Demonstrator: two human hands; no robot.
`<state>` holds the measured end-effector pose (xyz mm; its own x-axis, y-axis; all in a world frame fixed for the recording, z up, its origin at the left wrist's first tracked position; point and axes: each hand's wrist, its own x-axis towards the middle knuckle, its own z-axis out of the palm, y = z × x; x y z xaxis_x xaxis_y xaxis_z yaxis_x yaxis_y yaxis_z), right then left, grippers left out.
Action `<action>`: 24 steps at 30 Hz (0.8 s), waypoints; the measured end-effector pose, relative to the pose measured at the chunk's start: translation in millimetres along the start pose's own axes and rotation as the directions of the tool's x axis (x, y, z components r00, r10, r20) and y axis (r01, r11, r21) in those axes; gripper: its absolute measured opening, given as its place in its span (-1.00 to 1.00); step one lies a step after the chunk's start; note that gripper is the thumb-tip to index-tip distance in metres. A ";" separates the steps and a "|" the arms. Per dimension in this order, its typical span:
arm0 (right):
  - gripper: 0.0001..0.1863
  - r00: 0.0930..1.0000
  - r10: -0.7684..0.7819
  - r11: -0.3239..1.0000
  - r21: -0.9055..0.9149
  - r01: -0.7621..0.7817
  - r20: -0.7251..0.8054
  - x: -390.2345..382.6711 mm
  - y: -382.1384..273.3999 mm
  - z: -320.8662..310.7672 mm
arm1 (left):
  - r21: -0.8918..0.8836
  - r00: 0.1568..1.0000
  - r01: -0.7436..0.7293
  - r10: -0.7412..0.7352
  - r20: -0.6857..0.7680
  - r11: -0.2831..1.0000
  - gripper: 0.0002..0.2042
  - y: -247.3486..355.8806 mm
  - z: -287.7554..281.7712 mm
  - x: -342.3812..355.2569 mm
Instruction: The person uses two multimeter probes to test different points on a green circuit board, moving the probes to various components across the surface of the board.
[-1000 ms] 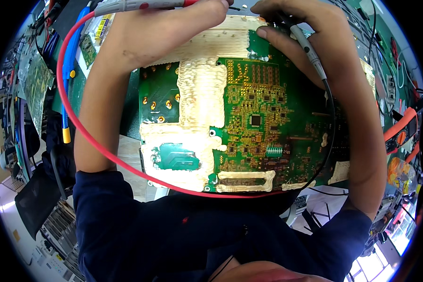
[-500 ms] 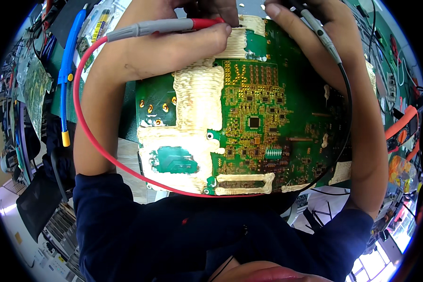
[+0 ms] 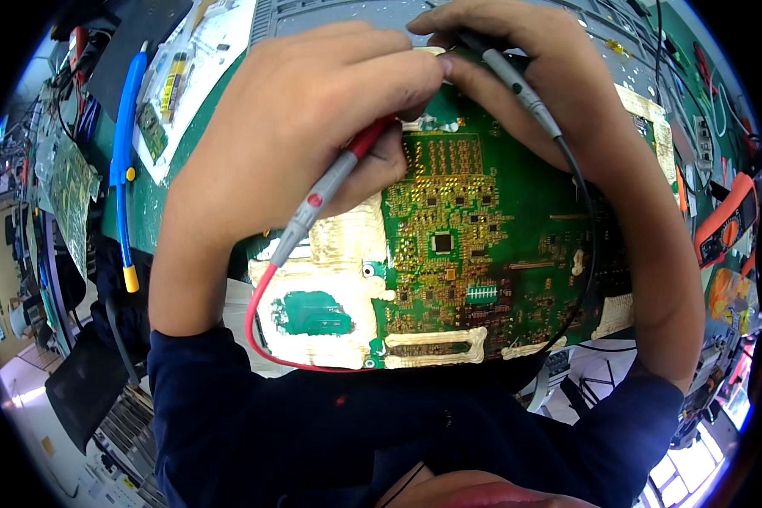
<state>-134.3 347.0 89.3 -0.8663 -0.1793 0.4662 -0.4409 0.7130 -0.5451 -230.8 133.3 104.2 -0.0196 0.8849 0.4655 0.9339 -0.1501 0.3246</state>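
A large green circuit board [image 3: 529, 199] lies in front of me, dense with small chips and partly covered by thick cream-coloured ridged strips. My left hand [image 3: 300, 127] is closed around a red-and-grey test probe [image 3: 320, 196], held over the board's left half. The probe slants, its red lead leaving at the lower left. In my right hand [image 3: 559, 63] is a black-and-grey test probe [image 3: 521, 93] above the board's far edge, its black lead running down the right side. My hands nearly meet there. Fingers hide both probe tips, so contact with the board cannot be made out.
An orange multimeter [image 3: 728, 224] stands at the right. On the left are a blue tool with a yellow tip [image 3: 125, 161], a small green board [image 3: 151, 131] and bagged parts on white paper. A grey mat [image 3: 330, 13] lies beyond the board, and a black chair [image 3: 80, 381] stands lower left.
My left hand has turned, swinging the red probe from nearly level to a slant with its lead end toward me. My right hand has come left and closer to it. The board sits slightly lower in view.
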 end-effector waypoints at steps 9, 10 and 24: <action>-0.76 0.997 -0.078 0.996 -0.041 0.077 -0.018 0.2 5.6 1.9 | 0.271 0.971 0.131 -0.178 0.159 0.954 -0.71 29.7 3.9 0.0; -0.76 0.998 -0.067 0.997 -0.038 0.067 -0.016 -0.1 4.0 1.5 | 0.272 0.967 0.148 -0.196 0.161 0.951 -0.71 31.1 4.3 0.0; -0.81 0.999 0.051 0.998 0.036 -0.051 -0.015 0.1 -10.2 0.0 | 0.209 0.974 0.164 -0.191 0.120 0.964 -0.73 31.1 9.7 2.3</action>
<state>-129.9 339.7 94.9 -0.8842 -0.1321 0.4480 -0.4044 0.6965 -0.5927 -198.3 134.9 107.4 -0.1551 0.9435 0.2929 0.9718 0.0923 0.2172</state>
